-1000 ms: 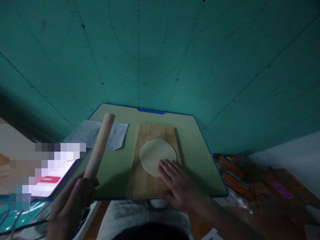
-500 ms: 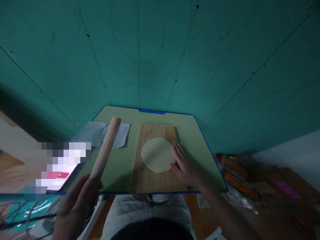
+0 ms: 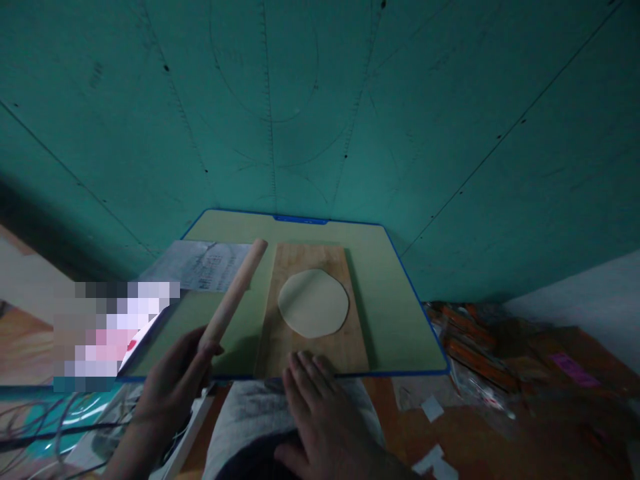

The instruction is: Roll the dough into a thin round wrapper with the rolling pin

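A wooden rolling pin (image 3: 239, 285) is gripped near its lower end by my left hand (image 3: 177, 377); it slants up and to the right over the table's left part. On a wooden board (image 3: 313, 353) lies a thin, flat, roughly round sheet of dough (image 3: 313, 303). My right hand (image 3: 317, 407) is at the near edge of the board, palm down with fingers stretched out and the thumb apart. It holds nothing and is apart from the dough. Whether its fingertips press on the board I cannot tell.
Board and dough rest on a small pale table (image 3: 395, 293) with a blue rim. A crumpled printed sheet (image 3: 200, 263) lies at its left. Behind stands a green wall (image 3: 320, 120) with drawn lines. Cables (image 3: 55, 433) are at lower left, cardboard (image 3: 565, 367) at right.
My right hand has left the dough's right edge and moved toward me, to the board's near edge. The rolling pin has swung right in my left hand, its tip closer to the board.
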`<state>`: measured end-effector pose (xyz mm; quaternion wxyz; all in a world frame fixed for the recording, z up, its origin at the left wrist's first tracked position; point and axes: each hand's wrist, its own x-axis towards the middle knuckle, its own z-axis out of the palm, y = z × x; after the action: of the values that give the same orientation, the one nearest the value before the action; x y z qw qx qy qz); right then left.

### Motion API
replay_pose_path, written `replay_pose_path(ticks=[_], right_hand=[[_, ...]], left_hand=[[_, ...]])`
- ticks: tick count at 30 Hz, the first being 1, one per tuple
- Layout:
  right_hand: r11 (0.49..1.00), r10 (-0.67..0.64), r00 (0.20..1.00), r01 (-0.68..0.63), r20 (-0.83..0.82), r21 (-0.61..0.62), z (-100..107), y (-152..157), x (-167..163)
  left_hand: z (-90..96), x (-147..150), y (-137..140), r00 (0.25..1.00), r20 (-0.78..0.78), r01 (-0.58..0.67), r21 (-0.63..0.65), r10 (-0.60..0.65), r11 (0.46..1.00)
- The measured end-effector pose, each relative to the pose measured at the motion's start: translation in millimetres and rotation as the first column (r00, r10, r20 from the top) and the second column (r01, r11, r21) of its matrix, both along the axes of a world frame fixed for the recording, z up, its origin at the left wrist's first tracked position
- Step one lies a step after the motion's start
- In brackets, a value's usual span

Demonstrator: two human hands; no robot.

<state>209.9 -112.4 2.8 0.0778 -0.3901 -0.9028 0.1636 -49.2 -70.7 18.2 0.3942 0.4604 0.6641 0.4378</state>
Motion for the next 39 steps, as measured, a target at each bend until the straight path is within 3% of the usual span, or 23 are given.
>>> replay_pose_path(ticks=[3,6,9,12,14,18,23,27,33,36,39], right_hand=[[0.988,0.148,0.983,-0.151,-0.105,-0.017,13,8,-32],[0.991,0.127,0.982,-0.132,-0.139,-0.024,21,16,-38],[0.998,0.056,0.995,-0.055,-0.086,0.005,15,19,-10],[0.996,-0.046,0.999,0.046,-0.001,0.073,0,14,44],[0.973,-0.18,0.984,0.176,0.015,0.147,-8,13,81],[0.877,-0.414,0.908,0.418,-0.067,0.236,-9,30,124],[0.828,-0.485,0.843,0.528,-0.233,0.189,3,85,96],[0.75,-0.607,0.774,0.633,-0.18,0.192,9,117,56],[0.689,-0.714,0.699,0.707,-0.015,0.159,19,123,31],[0.673,-0.736,0.677,0.728,0.019,0.129,24,125,27],[0.663,-0.746,0.665,0.742,0.011,0.104,27,129,24]], left_hand=[[0.5,-2,-6,0.999,-0.051,-0.017,-0.024,0.016,1.0],[-5.5,-9,-10,0.996,-0.083,-0.022,-0.015,0.021,1.0],[-11.9,-15,-10,0.996,-0.09,-0.026,-0.009,0.025,1.0],[-12.1,-18,-3,0.978,-0.206,-0.009,-0.003,0.008,1.0],[-7.6,-17,5,0.921,-0.389,0.009,-0.027,-0.019,1.0],[5.3,-8,24,0.686,-0.713,0.044,-0.159,-0.146,0.986],[8.5,6,38,0.515,-0.826,0.113,-0.201,-0.23,0.973],[2.6,10,42,0.439,-0.875,0.095,-0.182,-0.205,0.979],[11.6,26,51,0.36,-0.915,0.135,-0.141,-0.181,0.981],[23.4,56,74,0.322,-0.933,0.254,-0.081,-0.164,0.964],[29.7,91,101,0.28,-0.934,0.352,-0.116,-0.222,0.929]])
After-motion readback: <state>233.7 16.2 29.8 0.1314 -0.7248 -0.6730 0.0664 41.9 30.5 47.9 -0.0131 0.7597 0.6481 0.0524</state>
